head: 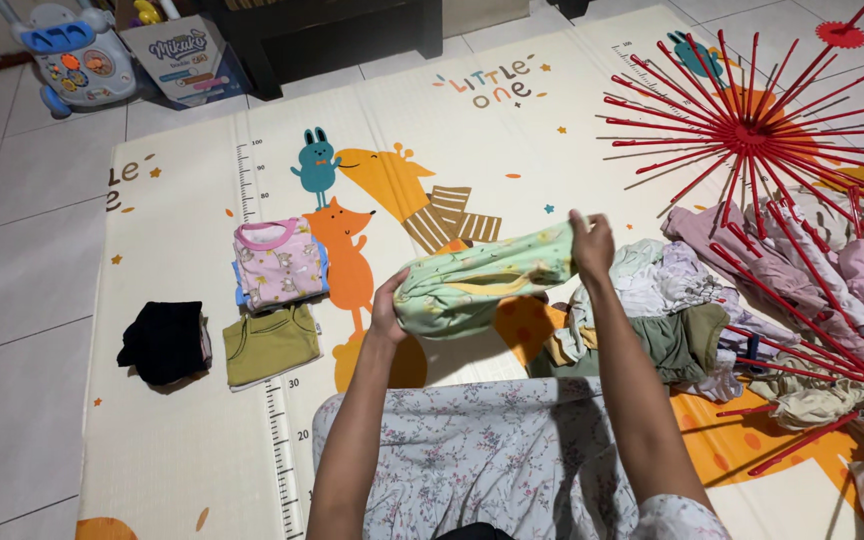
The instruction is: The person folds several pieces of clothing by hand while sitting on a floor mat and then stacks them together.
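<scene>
hands [487, 275] on green garment's [477, 283] two ends

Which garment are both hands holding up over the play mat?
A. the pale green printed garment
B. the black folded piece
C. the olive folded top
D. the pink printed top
A: the left hand and right hand grip opposite ends of the pale green printed garment.

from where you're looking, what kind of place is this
Probably a room in a home with a small child: a cartoon play mat on the tiled floor, a baby toy, and folded baby clothes beside a red drying rack.
</scene>
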